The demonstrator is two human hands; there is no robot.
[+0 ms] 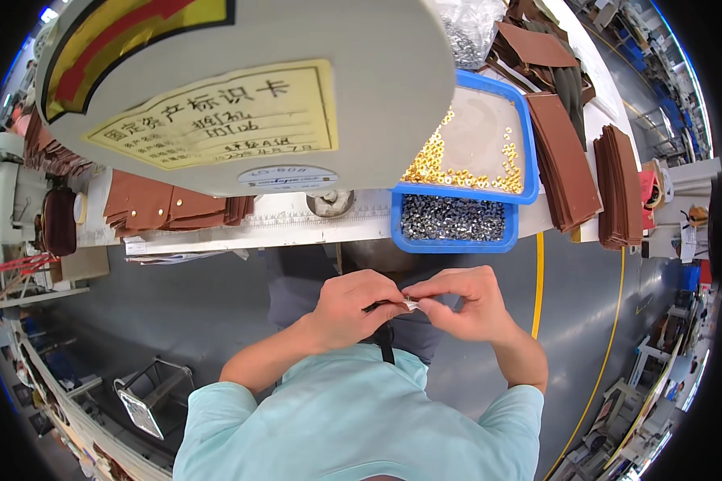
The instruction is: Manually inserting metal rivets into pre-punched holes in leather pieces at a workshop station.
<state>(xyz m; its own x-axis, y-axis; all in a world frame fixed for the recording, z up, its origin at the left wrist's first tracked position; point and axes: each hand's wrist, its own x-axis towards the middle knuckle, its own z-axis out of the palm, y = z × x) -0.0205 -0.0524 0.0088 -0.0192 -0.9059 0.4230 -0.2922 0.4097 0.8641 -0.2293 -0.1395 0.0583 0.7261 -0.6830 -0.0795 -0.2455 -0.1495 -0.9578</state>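
Pinching one pale piece (411, 305) — two hands (356, 305) (469, 303) near two trays (531, 164) (456, 248).

Left grip (358, 301), right grip (468, 300), pinching close together

We see white on the small held piece (410, 305) and plain pale aqua on the shirt (321, 425). Above, the machine cover (385, 96) is off-white, bearing a yellow label (217, 120) with dark lettering and a red arrow (124, 30) on yellow, edged in black. We find bright blue on the upper tray (529, 152) and the lower tray (457, 247); the rings (461, 178) gleam gold, the metal bits (453, 218) silver and near-black. Reddish-brown colours the flat pieces (140, 200), dotted gold. Our tabletop (297, 234) is white, the floor (176, 297) grey, striped yellow.
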